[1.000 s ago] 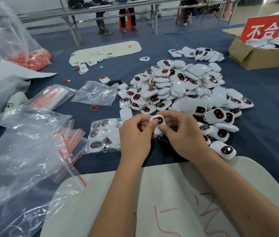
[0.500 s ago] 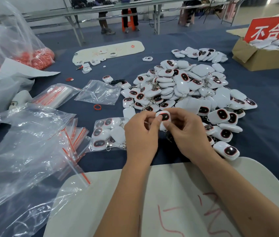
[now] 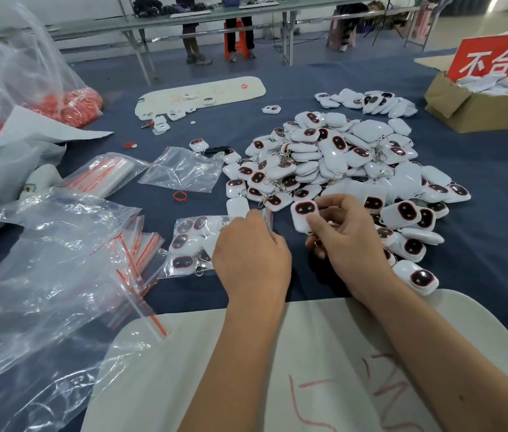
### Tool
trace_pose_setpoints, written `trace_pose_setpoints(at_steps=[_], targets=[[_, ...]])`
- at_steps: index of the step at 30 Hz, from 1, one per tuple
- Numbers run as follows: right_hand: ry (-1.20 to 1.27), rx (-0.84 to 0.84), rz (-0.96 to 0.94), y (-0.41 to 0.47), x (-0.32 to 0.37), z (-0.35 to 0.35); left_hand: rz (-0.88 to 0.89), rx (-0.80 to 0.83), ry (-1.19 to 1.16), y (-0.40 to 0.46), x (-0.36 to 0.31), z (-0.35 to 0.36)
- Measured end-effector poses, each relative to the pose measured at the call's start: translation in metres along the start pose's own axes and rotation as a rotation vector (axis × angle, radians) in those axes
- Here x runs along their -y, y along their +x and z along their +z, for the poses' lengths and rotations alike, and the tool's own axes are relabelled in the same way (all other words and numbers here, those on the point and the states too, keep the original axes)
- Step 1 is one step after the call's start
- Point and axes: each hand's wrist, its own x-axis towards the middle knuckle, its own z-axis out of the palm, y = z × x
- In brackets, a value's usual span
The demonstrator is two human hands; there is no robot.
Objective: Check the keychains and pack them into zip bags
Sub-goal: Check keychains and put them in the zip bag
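Inspector A: The right hand [image 3: 347,238] pinches one white keychain [image 3: 303,216] between thumb and fingers, dark face up, held just off the near edge of the keychain pile [image 3: 333,157].

Inspector B: And the left hand [image 3: 251,257]?

Inspector A: It rests on the mouth end of a zip bag [image 3: 196,244], fingers curled over the plastic. Whether they actually pinch the bag cannot be told; the back of the hand hides the fingertips. The bag already holds several keychains and lies flat on the desk [image 3: 495,169] at 9 o'clock from the held keychain.

Inspector B: Position of the stock?

Inspector A: The pile sits at 12 to 2 o'clock from the hands, with a smaller group beyond it. A cardboard box [image 3: 477,110] with a red sign [image 3: 495,59] stands at 2 o'clock, far right. Spare zip bags [image 3: 140,244] with red strips lie at 9 o'clock, partly under loose clear plastic [image 3: 44,275]. A red rubber band [image 3: 180,196] lies at 11 o'clock from the left hand.

Inspector B: Nearest the person?

Inspector A: A white board [image 3: 277,353] with red scribbles, under both forearms.
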Motion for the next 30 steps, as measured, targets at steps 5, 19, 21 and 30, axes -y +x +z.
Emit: trace_pose_setpoints(at_steps=[5, 19, 21, 30], targets=[[-0.1, 0.056, -0.041, 0.0, -0.002, 0.0, -0.027, -0.016, -0.156, 0.002, 0.004, 0.0], [-0.076, -0.06, -0.161, -0.008, 0.008, 0.0, 0.001, 0.167, -0.728, 0.011, 0.022, -0.004], [-0.109, -0.057, -0.161, -0.008, 0.008, -0.001, 0.088, 0.242, -0.743, 0.011, 0.024, -0.006], [-0.369, 0.052, -0.177, -0.012, 0.009, 0.004, 0.234, 0.046, -0.757, 0.01, 0.024, -0.011]])
